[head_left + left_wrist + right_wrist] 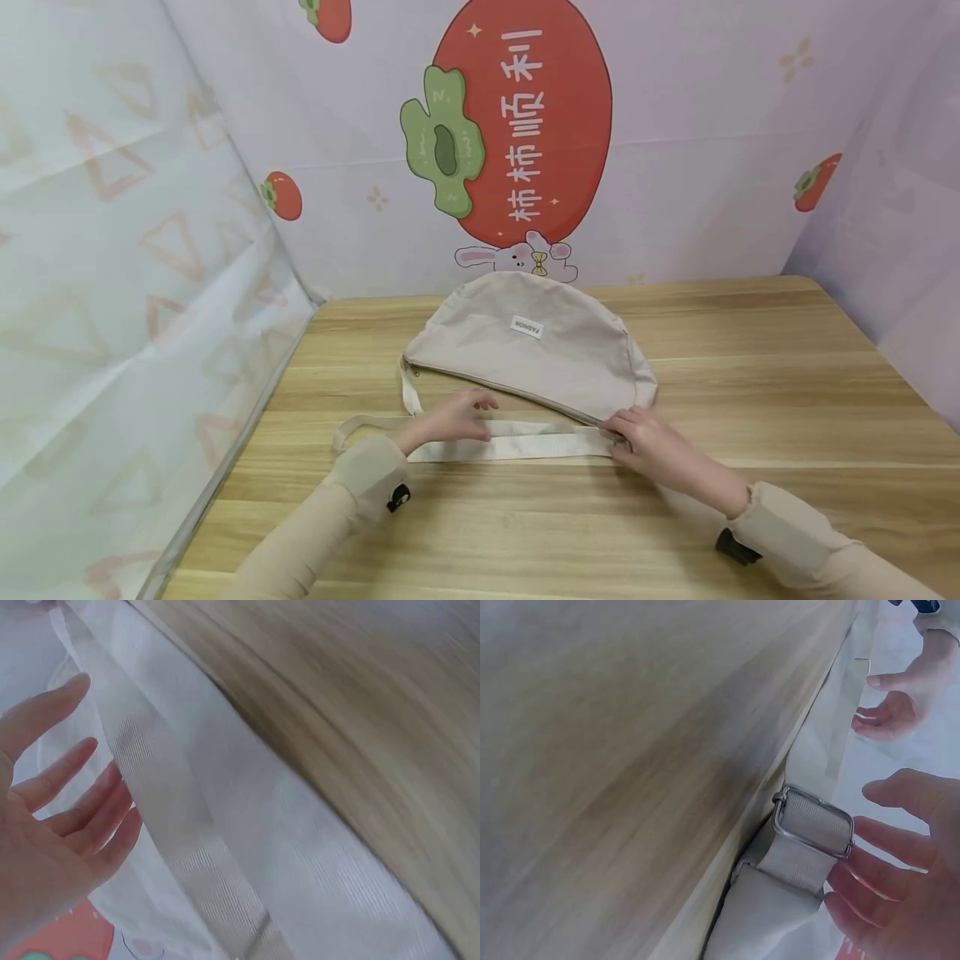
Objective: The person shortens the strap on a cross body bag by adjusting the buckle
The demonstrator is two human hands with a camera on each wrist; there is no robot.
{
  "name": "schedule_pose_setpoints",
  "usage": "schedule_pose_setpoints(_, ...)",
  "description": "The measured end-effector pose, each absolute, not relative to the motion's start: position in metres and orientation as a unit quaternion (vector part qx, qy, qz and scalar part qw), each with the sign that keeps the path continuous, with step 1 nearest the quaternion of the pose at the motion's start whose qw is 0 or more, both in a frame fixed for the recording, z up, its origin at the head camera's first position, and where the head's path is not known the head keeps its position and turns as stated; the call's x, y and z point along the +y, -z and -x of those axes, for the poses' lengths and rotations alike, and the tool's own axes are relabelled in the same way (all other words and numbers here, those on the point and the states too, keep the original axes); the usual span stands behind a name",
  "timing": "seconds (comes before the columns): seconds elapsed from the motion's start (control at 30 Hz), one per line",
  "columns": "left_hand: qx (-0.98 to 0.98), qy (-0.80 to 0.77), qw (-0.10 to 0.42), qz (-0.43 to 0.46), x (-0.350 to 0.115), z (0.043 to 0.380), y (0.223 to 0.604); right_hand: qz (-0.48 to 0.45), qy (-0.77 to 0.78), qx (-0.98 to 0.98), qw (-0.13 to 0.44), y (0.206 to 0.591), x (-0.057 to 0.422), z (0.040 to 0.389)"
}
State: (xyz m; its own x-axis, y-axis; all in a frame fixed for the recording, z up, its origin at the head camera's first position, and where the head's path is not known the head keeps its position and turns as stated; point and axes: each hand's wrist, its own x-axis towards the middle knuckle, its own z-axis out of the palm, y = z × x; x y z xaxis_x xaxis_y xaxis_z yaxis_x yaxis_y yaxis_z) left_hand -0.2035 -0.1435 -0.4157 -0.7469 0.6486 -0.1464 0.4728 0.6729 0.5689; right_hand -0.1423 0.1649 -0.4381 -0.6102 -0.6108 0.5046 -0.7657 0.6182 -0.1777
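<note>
A beige half-round fabric bag (517,354) lies on the table, its zipped straight edge toward me and a small white label on its side. In front of it, the pale webbing strap (525,447) runs across in overlapping lengths. Over the strap's left part is my left hand (453,417), its fingers spread and loosely bent, with nothing gripped. My right hand (656,446) is at the bag's right corner, where the strap joins. In the right wrist view, its relaxed fingers touch the strap beside a metal slide buckle (810,844), and the thumb stands apart.
The wood-grain table (570,533) carries the bag near its back edge. Behind it hangs a white printed cloth (697,167) with a large red persimmon, and another patterned cloth (135,292) borders the left side. A loop of strap curls at the left.
</note>
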Motion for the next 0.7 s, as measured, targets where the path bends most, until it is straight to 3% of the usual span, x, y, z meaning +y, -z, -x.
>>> schedule_pose_setpoints(0.4,0.907,-0.211,0.153,-0.332,-0.194,0.194,0.414,-0.340,-0.230,-0.911,0.052,0.436,0.154,0.146)
schedule_pose_setpoints(0.7,0.913,-0.199,0.142,-0.327,-0.211,0.190,0.426,-0.333,-0.215,-0.917,0.043,0.438,0.165,0.148)
